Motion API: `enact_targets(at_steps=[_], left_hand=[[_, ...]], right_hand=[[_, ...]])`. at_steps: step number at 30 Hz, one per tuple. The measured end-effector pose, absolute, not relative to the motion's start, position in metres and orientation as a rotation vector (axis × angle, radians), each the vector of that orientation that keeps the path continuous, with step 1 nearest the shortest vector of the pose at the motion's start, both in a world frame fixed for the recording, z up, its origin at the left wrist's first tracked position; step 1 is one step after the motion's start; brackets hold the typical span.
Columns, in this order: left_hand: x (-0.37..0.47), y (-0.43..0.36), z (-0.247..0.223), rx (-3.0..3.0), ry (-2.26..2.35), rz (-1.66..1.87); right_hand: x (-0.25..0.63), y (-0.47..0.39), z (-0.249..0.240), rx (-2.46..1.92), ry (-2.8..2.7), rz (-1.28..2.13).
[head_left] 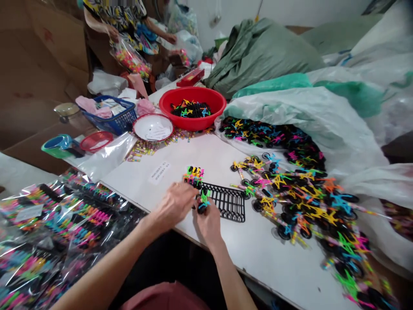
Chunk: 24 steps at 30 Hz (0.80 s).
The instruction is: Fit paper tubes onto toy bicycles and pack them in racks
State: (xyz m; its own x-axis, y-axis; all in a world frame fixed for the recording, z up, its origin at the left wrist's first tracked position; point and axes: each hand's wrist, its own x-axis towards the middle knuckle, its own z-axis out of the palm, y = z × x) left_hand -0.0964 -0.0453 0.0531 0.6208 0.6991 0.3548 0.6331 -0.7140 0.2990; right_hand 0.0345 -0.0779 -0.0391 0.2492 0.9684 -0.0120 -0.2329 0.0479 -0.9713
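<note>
Both forearms are seen reaching up from the bottom edge onto the white table. A small green toy bicycle with black wheels is pinched between the fingers of the right hand, at the near left end of a black plastic rack that lies flat on the table. The left hand is curled loosely, its fingertips touching the row of coloured toy bicycles already seated at the rack's far left end; nothing is clearly gripped by it. To the right of the rack, a loose heap of toy bicycles is spread across the table and spills out of a white plastic sack. Farther back, a red bowl holding more bicycles is set beside a small white dish and a blue basket. On the left, clear bags of packed bicycles are stacked. At the far end of the table, another person's hands are seen holding a clear bag.
</note>
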Motion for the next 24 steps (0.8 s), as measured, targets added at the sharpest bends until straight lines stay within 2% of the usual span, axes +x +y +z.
enact_targets(at_steps=[4, 6, 11, 17, 21, 24], left_hand=[[-0.095, -0.068, 0.036, 2.663, 1.039, 0.640], [-0.092, -0.068, 0.031, 2.643, 1.051, 0.707], [-0.087, -0.061, 0.022, 2.698, 1.105, 0.844], [-0.085, -0.067, 0.027, 2.687, 1.169, 0.830], [-0.107, -0.070, 0.033, 2.225, 1.367, 1.059], [-0.129, -0.077, 0.024, 1.596, 1.528, 1.035]], right_hand=[[0.041, -0.086, -0.043, -1.525, -1.544, 0.592], [0.041, -0.087, -0.044, -1.588, -1.682, 0.509], [0.037, -0.082, -0.036, -1.731, -1.866, 0.506], [0.042, -0.078, -0.024, -1.778, -1.960, 0.523], [0.050, -0.073, -0.023, -1.613, -1.954, 0.658], [0.054, -0.072, -0.023, -1.566, -1.945, 0.712]])
